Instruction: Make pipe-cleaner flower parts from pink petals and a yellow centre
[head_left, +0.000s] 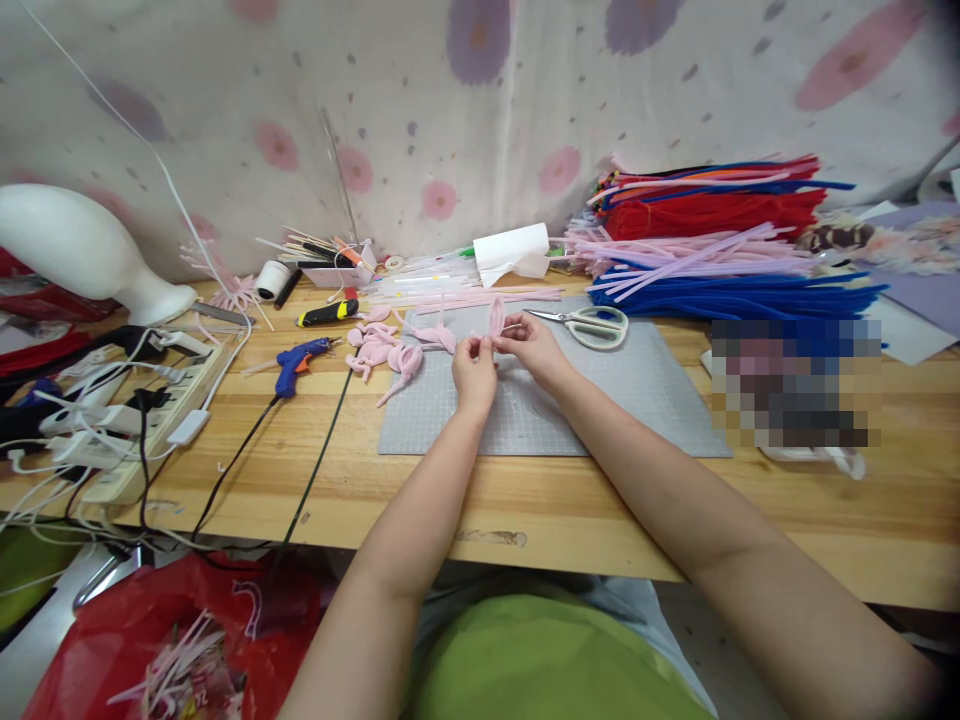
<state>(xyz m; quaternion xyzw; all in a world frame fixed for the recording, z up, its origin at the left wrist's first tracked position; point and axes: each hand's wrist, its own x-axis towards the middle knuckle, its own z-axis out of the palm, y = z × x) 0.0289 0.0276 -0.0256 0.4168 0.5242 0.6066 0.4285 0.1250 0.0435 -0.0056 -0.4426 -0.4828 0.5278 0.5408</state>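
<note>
Over the grey cutting mat (645, 400) both my hands meet at a pink pipe cleaner bent into a loop (496, 316). My left hand (475, 372) pinches its lower end between thumb and finger. Close against it, my right hand (531, 348) is closed on the same piece, its fingertips near the base of the loop. Left of my hands lie several shaped pink pipe cleaner pieces (375, 350), some on the mat's edge. Scissors with pale handles (596, 327) rest at the mat's back edge, right of my hands.
A blue glue gun (296, 365) and a yellow-black cutter (328, 313) lie left. Bundles of red (712, 213), pink (690, 252) and blue pipe cleaners (750, 295) are stacked back right. A power strip (161, 420) with tangled cables and a white foam head (82, 245) stand far left.
</note>
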